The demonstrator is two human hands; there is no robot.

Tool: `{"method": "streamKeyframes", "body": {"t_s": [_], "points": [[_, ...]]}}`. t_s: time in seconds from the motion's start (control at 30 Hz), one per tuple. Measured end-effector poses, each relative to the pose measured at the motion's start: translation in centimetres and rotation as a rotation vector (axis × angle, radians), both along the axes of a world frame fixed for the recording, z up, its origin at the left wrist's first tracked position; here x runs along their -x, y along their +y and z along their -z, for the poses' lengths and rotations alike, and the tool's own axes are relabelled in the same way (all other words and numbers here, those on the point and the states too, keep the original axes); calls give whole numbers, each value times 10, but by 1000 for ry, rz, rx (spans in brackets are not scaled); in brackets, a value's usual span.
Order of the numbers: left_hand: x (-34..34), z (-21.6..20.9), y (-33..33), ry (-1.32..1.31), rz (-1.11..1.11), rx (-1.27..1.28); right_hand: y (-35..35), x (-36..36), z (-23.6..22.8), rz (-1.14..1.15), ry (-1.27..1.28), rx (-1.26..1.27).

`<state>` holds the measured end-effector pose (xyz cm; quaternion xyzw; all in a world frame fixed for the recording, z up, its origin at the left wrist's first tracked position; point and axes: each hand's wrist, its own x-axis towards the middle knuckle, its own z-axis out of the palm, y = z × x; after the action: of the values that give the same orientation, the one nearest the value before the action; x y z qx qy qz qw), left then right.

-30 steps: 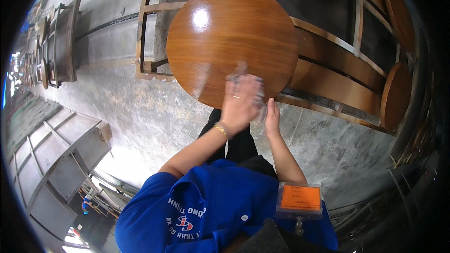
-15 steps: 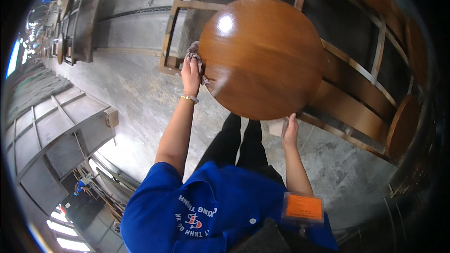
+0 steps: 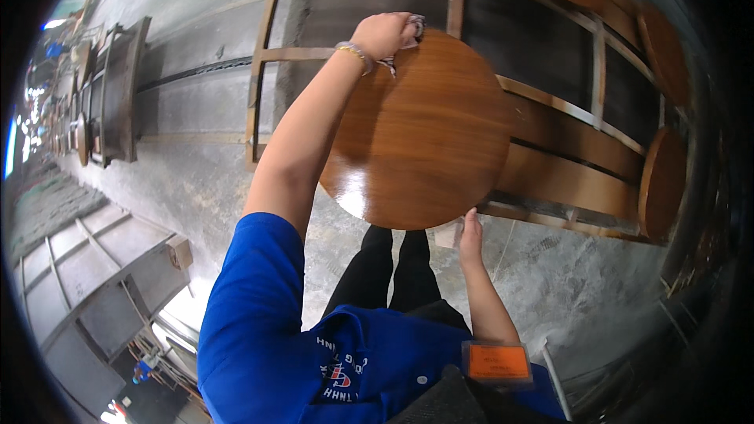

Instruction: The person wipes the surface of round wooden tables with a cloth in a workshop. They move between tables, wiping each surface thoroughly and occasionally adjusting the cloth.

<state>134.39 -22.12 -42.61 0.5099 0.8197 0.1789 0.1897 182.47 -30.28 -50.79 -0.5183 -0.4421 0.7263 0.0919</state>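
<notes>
A round, glossy brown wooden top [image 3: 432, 126] lies in front of me, a light glare on its near left part. At its far edge my left hand [image 3: 382, 34] is closed around a crumpled, patterned cloth [image 3: 415, 29], with a loose end of the cloth hanging over the wood. My left forearm crosses above the top's left side. My right hand [image 3: 470, 242] grips the near right rim, thumb up along the edge; its other fingers are mostly hidden. A pale block [image 3: 448, 234] shows just under the rim beside that hand.
A wooden slatted frame [image 3: 294, 54] extends beneath and beyond the top, carrying brown boards [image 3: 573, 177]. Other round tops [image 3: 664, 182] lie at the right and far right. To the left stand a grey panelled structure [image 3: 71, 267] and a bench [image 3: 126, 86] on the concrete floor.
My left hand has slid with the cloth from the left rim to the far edge of the top. My right hand stays at the near right rim. The view has shifted slightly.
</notes>
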Motion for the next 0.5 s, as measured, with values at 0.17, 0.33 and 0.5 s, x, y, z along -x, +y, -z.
{"method": "streamKeyframes", "body": {"t_s": [0.17,0.33,0.5], "points": [[-84,1,83,165,454,-4,-9,5,0,86,62,-7],[-201,13,82,384,854,-74,-14,9,5,135,89,59],[-274,12,8,568,1166,-226,-7,-14,22,174,87,114]]}}
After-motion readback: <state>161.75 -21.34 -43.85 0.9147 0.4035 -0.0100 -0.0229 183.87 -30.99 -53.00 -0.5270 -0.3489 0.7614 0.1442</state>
